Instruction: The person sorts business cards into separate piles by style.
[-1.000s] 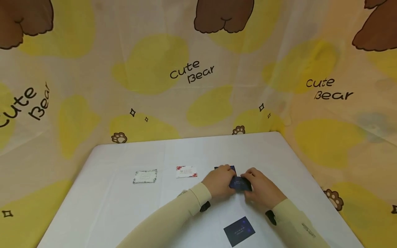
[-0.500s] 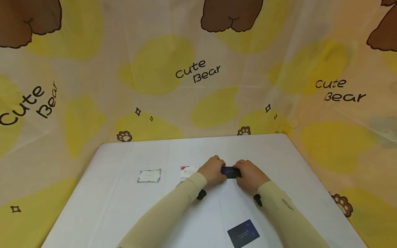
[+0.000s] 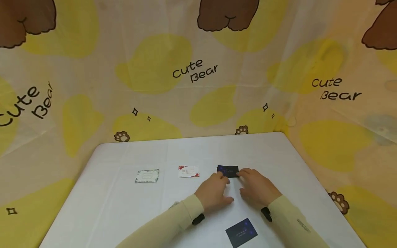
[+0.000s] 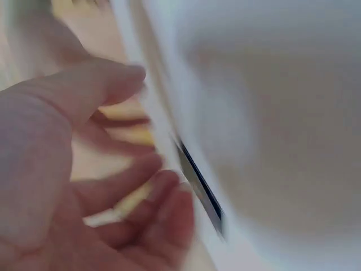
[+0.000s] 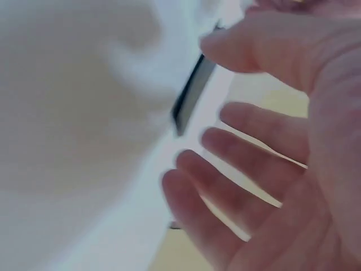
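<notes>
A small pile of dark blue business cards (image 3: 228, 169) lies flat at the right end of a row on the white table. My left hand (image 3: 214, 193) hovers at its near left corner, thumb and fingers spread with nothing between them. At the right edge of the pile, my right hand (image 3: 258, 187) has its fingertips close to the card edge, fingers loosely extended. The left wrist view shows the pile edge-on as a thin dark strip (image 4: 201, 189) beyond the fingertips. Nearer the front lies a single dark blue card (image 3: 242, 233), turned at an angle.
Left of the pile lies a white card with red flowers (image 3: 188, 172), and farther left a card with a leafy green border (image 3: 147, 176). A yellow patterned cloth wall (image 3: 149, 69) rises behind and beside the white table (image 3: 133, 213).
Both hands brought a dark card back onto the other dark card, squared them, then let go. Now the left hand has drawn back toward the front and the right hand has eased slightly away.
</notes>
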A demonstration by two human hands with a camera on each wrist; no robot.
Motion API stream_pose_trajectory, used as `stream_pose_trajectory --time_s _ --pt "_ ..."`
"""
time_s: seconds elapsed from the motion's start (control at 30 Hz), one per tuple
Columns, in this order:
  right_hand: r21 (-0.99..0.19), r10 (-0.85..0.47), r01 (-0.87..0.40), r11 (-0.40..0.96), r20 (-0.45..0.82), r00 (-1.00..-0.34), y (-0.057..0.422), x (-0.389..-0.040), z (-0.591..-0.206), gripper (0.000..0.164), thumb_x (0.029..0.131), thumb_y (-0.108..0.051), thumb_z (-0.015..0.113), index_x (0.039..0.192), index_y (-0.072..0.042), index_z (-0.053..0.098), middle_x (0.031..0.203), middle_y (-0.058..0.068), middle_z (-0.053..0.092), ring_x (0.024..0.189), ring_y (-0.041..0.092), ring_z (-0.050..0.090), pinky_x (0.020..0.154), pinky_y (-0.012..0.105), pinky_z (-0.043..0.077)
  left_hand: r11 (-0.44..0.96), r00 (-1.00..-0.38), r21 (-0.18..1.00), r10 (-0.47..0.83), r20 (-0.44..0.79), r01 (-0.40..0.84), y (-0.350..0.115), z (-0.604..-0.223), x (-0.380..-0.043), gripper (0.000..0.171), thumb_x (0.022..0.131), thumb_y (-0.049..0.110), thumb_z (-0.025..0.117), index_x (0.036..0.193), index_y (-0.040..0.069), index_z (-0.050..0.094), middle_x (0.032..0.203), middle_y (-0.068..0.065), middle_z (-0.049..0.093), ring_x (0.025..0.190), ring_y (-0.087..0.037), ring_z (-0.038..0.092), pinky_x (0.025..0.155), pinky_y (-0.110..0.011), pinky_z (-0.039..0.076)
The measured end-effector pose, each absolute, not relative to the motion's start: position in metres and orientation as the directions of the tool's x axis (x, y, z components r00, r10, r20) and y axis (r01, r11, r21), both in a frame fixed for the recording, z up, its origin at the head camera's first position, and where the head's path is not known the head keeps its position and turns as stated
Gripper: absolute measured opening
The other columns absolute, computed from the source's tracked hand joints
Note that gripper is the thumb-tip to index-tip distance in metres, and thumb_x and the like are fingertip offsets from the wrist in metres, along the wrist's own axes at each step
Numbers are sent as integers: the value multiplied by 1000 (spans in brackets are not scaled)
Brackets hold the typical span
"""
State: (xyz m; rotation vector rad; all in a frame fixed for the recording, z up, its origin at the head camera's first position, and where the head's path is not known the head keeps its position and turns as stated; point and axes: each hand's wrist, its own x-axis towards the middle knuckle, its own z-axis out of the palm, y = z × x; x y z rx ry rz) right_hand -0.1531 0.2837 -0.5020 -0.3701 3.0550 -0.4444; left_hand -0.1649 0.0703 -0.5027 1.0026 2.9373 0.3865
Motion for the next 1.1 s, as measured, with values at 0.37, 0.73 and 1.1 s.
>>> stream_pose_trajectory --time_s 0.37,0.73,1.1 --pt "-419 -479 -384 823 -148 -865 286 -61 -500 53 69 -23 100 114 -25 71 116 -14 55 101 2 55 85 27 59 796 -788 272 593 -167 541 86 -510 -75 73 70 55 97 115 4 69 93 -3 59 82 -11 50 72 -22 52" --pt "-393 -461 -385 835 -120 -879 284 -65 -501 47 74 -21 93 108 -25 61 101 -15 54 90 -1 48 79 27 53 763 -767 202 637 -77 613 81 -504 -91 59 66 46 96 106 9 73 91 0 57 79 -11 50 62 -25 48" --pt "-258 -274 -315 913 182 -944 277 -169 -503 47 91 -20 87 134 -11 70 135 3 69 124 24 66 105 47 57 815 -821 110 558 118 570 82 -495 -212 55 83 45 90 126 13 74 115 -3 69 100 -17 63 80 -32 59"
